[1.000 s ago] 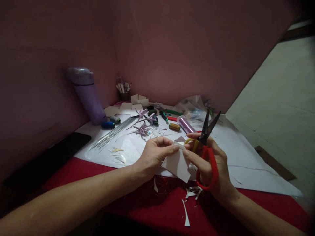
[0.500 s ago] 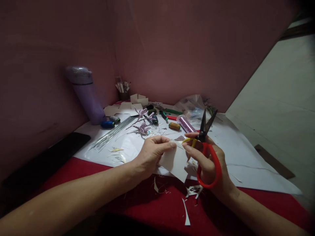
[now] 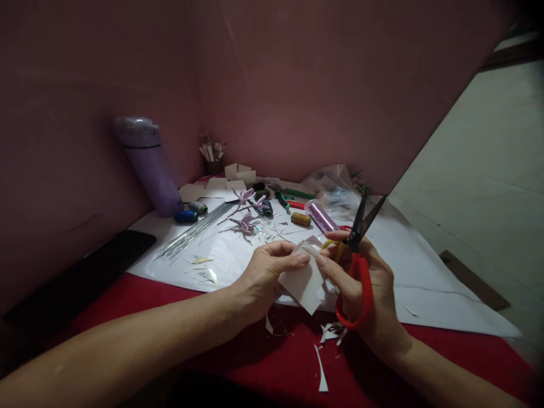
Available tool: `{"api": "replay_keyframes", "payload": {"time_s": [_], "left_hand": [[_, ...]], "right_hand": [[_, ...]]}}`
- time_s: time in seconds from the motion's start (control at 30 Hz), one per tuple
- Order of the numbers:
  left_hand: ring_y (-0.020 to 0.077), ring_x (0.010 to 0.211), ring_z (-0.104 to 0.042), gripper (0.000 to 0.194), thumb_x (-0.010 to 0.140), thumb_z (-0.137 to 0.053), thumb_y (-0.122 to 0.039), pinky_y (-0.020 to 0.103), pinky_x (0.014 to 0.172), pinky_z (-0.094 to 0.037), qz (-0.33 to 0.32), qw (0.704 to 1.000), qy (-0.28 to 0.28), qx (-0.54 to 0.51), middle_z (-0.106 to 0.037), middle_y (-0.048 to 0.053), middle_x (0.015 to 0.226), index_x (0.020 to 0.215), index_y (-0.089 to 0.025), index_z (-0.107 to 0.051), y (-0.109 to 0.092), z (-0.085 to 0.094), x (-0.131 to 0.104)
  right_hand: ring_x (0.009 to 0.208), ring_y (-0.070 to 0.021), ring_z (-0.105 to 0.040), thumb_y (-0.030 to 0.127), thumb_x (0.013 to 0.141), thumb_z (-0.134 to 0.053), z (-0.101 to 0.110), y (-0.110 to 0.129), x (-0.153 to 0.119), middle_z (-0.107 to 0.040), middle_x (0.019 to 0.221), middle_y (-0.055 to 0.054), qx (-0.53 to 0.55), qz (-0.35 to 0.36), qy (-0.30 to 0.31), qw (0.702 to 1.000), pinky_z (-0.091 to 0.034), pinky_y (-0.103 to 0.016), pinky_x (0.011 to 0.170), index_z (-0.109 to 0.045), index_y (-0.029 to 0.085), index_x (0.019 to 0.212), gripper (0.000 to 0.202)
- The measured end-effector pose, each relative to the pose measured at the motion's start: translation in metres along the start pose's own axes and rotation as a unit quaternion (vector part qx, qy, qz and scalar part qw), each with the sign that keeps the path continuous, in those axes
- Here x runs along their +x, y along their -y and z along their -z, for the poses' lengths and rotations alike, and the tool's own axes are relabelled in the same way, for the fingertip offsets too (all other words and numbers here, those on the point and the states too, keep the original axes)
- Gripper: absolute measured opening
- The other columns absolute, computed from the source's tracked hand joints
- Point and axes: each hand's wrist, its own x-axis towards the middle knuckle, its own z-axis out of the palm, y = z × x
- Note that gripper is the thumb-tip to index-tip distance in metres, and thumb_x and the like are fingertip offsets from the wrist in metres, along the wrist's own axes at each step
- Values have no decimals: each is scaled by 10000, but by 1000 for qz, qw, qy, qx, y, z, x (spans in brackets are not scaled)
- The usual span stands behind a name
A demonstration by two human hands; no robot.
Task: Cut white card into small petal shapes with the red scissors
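Note:
Between thumb and fingers my left hand (image 3: 272,269) pinches a piece of white card (image 3: 304,286) above the table's front edge. My right hand (image 3: 365,289) keeps red-handled scissors (image 3: 361,243) hooked on its fingers, the dark blades parted and pointing up and away. Its thumb and fingertips also reach the card's upper right edge. A narrow flap or strip shows at the card's top, between the two hands; whether it is cut loose I cannot tell. Something yellow, perhaps tape on the scissors' handle, shows by the right fingers.
White paper scraps (image 3: 334,331) lie on the red cloth (image 3: 238,362). Behind the hands are a purple wire flower (image 3: 246,221), a bundle of thin wires (image 3: 195,229), an orange thread spool (image 3: 301,219), a purple tube (image 3: 322,216) and green-handled pliers (image 3: 281,200). A purple bottle (image 3: 151,164) stands left.
The card has tilted and its top has come more into view between my fingertips. My right hand has turned, swinging the scissors slightly rightward and down.

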Motion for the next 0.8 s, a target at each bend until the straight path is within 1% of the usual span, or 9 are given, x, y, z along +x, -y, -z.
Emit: {"api": "replay_keyframes", "payload": {"time_s": [0.1,0.17,0.27,0.5,0.63,0.8], "left_hand": [[146,593,-592,261,622,-767,-239,278,565,-456,21,999,0,-39,-660,30,745,816,-169,-607,2,-4,-2],[152,612,-594,301,617,-768,-225,297,588,-470,28,998,-1,-59,-661,35,777,864,-172,-603,3,-7,-3],[137,585,-575,296,599,-773,-221,273,568,-451,31,997,-15,-76,-651,39,756,830,-153,-600,5,-8,-2],[128,561,-560,266,598,-765,-221,248,532,-411,32,998,-28,-53,-645,43,716,806,-133,-623,4,-9,-2],[116,550,-556,230,616,-758,-218,239,529,-410,23,998,-28,-54,-641,34,696,779,-136,-618,2,-11,-3],[123,530,-547,205,628,-744,-231,249,509,-411,19,998,-50,-27,-643,39,680,755,-140,-612,2,-11,0]], "right_hand": [[545,-110,-539,194,685,-688,-3,-1,-1,-560,662,43,4,-3,-21,1000,-457,-223,484,-578,234,925,267],[552,-114,-546,207,685,-695,-5,-2,-2,-564,661,44,8,-3,-25,1000,-460,-224,490,-572,241,933,279],[550,-113,-547,219,688,-701,-7,-3,-4,-565,657,48,3,8,-26,1000,-470,-227,501,-567,248,928,276],[560,-119,-565,204,707,-681,-9,-2,-6,-575,652,47,5,6,-30,1000,-484,-234,520,-561,251,925,253],[548,-113,-555,209,695,-694,-10,-2,-6,-571,656,48,14,6,-34,999,-475,-224,494,-562,249,922,266],[540,-106,-531,223,698,-698,-11,-3,-6,-555,668,48,21,-3,-31,999,-456,-219,471,-554,246,932,276]]}}
